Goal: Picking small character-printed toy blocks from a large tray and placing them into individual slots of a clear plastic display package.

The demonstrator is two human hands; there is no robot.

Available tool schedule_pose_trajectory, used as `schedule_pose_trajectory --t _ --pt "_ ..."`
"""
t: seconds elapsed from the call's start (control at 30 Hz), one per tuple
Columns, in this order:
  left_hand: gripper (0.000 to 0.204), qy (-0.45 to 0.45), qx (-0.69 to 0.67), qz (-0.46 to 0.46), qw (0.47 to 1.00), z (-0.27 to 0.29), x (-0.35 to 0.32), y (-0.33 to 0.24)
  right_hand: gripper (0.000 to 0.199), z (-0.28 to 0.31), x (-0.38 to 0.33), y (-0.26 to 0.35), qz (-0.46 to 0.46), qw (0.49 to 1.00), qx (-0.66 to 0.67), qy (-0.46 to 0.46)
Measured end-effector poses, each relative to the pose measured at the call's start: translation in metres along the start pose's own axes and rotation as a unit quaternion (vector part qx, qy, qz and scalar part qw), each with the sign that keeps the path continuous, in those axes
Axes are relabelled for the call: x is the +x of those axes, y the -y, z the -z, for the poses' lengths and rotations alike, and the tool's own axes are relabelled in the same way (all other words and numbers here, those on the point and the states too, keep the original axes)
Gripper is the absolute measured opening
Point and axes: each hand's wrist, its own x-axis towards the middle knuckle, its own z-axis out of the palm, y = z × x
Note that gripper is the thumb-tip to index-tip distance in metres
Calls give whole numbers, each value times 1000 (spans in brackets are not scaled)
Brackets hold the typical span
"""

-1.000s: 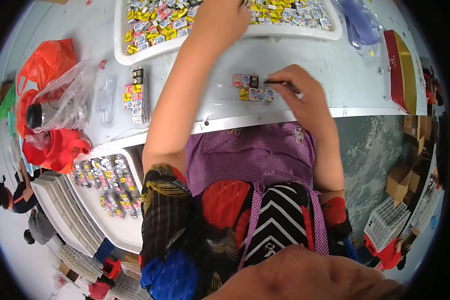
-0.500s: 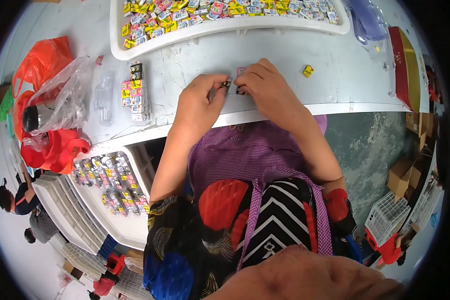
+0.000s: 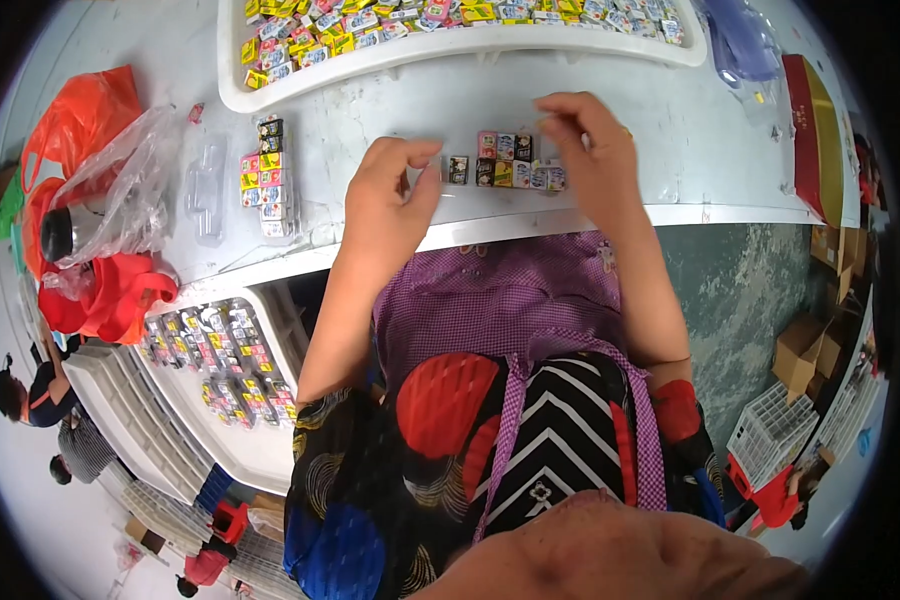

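Several tiny printed boxes (image 3: pixel 508 174), black, yellow, pink and white, lie in a two-row cluster on the table between my hands. A single black box (image 3: pixel 458 170) stands a little to the left of them. My left hand (image 3: pixel 390 190) is beside that single box, thumb and forefinger apart with nothing seen between them. At the cluster's right end my right hand (image 3: pixel 598 155) hovers, its fingers loosely bent and apart; part of the cluster may be hidden under it.
A white tray (image 3: pixel 470 48) full of small boxes stands at the back. To the left lie a filled clear blister pack (image 3: pixel 270 185), an empty blister (image 3: pixel 207 195) and plastic bags (image 3: pixel 90 115). A lower tray (image 3: pixel 260 465) holds filled packs. A red-and-gold box (image 3: pixel 808 140) stands right.
My hands have moved apart, the right one up and to the right. The cluster and the single black box, mostly covered before, now show. The loose yellow box at right is no longer visible.
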Motion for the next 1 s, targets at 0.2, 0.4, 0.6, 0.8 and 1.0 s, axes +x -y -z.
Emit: schedule_pose_trajectory --t 0.2,0.4,0.6,0.8,1.0 --pt "38 71 -225 22 971 7 3 3 24 25 -15 -8 70 988 -135 -4" --pt "38 37 -368 80 926 -4 -5 13 20 14 -29 -6 132 965 -224 23" --pt "26 9 -208 81 975 -15 -9 9 22 19 -30 -3 -2 997 -71 16" --pt "19 -32 -4 -42 999 -29 -6 3 25 28 -34 -7 0 995 -99 -17" --pt "18 -66 73 -86 991 -36 -6 4 26 33 -37 -13 -13 994 -95 -51"
